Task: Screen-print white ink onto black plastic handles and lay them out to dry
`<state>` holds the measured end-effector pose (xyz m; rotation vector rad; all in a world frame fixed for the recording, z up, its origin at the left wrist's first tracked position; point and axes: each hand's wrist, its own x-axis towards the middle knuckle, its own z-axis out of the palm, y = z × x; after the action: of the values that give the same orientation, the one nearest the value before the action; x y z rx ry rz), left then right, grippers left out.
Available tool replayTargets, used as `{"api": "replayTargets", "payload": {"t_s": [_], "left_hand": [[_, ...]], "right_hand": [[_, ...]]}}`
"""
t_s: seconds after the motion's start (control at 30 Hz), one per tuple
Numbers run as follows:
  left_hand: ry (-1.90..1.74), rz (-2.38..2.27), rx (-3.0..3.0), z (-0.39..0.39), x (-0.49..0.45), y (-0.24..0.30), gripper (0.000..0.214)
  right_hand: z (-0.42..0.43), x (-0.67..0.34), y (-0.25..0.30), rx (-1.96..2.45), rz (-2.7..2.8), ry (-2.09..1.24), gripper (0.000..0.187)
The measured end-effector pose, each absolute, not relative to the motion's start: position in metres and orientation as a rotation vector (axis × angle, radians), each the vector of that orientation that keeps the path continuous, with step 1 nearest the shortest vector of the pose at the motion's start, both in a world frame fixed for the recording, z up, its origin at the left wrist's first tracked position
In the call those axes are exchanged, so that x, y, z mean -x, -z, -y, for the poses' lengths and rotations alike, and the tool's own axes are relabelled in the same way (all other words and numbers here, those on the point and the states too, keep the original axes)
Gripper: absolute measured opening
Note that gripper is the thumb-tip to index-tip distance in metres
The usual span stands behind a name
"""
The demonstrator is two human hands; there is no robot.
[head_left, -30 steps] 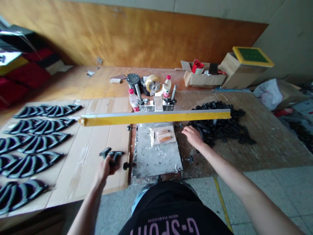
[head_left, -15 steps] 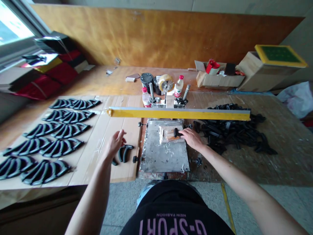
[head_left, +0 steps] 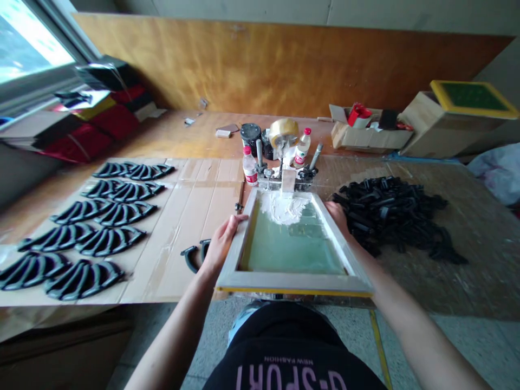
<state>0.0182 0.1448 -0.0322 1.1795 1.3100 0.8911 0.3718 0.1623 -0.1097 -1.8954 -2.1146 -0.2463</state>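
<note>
A hinged printing screen frame (head_left: 284, 283) with a greenish mesh (head_left: 292, 249) lies lowered over the metal plate, white ink (head_left: 286, 208) pooled at its far end. My left hand (head_left: 221, 244) grips the frame's left rail. On the right rail rests my right hand (head_left: 337, 214), fingers curled on it. A pair of black curved plastic parts (head_left: 195, 255) lies on the cardboard just left of my left hand.
Rows of black curved parts (head_left: 93, 233) are laid out on cardboard (head_left: 190, 206) at the left. A heap of black parts (head_left: 394, 216) lies to the right. Bottles (head_left: 248, 168), a tape roll (head_left: 284, 130), and a black can (head_left: 249, 135) stand behind the frame. Boxes (head_left: 430, 119) are at back right.
The screen frame has swung down from raised to flat over the plate. My left hand left the black parts on the cardboard; both hands moved onto the frame's rails.
</note>
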Motion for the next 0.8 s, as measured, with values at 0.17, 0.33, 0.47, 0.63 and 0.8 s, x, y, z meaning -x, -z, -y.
{"api": "replayTargets", "payload": {"t_s": [0.17, 0.33, 0.47, 0.63, 0.8], "left_hand": [[-0.732, -1.381, -1.067, -0.118, -0.014, 0.094, 0.073], [-0.692, -1.46, -1.142, -0.119, -0.015, 0.134, 0.065], [-0.743, -1.481, -1.119, -0.119, -0.015, 0.136, 0.058], [-0.716, -1.5, -1.161, -0.117, -0.015, 0.135, 0.057], [-0.714, -1.457, -1.116, -0.116, -0.018, 0.127, 0.058]], "right_hand": [[-0.211, -0.347, 0.079, 1.68, 1.948, 0.025, 0.056], [-0.234, -0.284, 0.079, 1.699, 2.29, -0.12, 0.024], [-0.202, -0.278, 0.087, 1.567, 2.514, -0.173, 0.014], [-0.17, -0.294, 0.069, 1.018, 2.761, -0.315, 0.015], [-0.173, -0.29, 0.071, 1.178, 2.606, -0.22, 0.013]]}}
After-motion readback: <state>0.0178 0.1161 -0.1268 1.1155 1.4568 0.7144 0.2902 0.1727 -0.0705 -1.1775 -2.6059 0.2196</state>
